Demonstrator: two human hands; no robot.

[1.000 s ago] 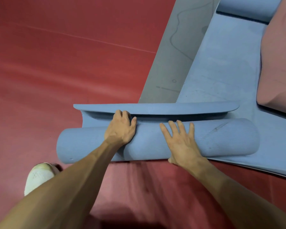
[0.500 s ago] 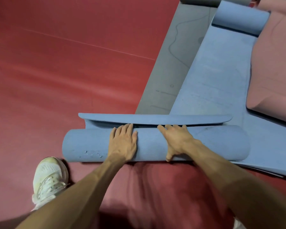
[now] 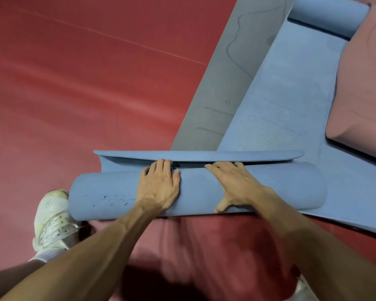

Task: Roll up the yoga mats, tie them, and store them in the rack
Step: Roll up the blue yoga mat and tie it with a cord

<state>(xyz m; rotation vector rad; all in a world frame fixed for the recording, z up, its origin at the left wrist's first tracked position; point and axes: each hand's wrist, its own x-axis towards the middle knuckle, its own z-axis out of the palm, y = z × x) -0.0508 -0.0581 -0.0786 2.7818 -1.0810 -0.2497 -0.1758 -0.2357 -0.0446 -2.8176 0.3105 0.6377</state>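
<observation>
The blue mat (image 3: 280,109) lay on the red floor (image 3: 74,83), its near end wound into a thick roll (image 3: 269,187). The left hand (image 3: 159,187) and right hand (image 3: 237,185) rested flat on top of the roll near its middle. Their fingers were uncurled and followed the curve, with the tips at the far seam; neither hand gripped anything. The foam appeared soft, light and springy: a raised fold (image 3: 193,155) stood just beyond the fingers. The roll would likely loosen if released. Pressure was best applied with both palms, spread towards the ends, to keep the edges aligned.
</observation>
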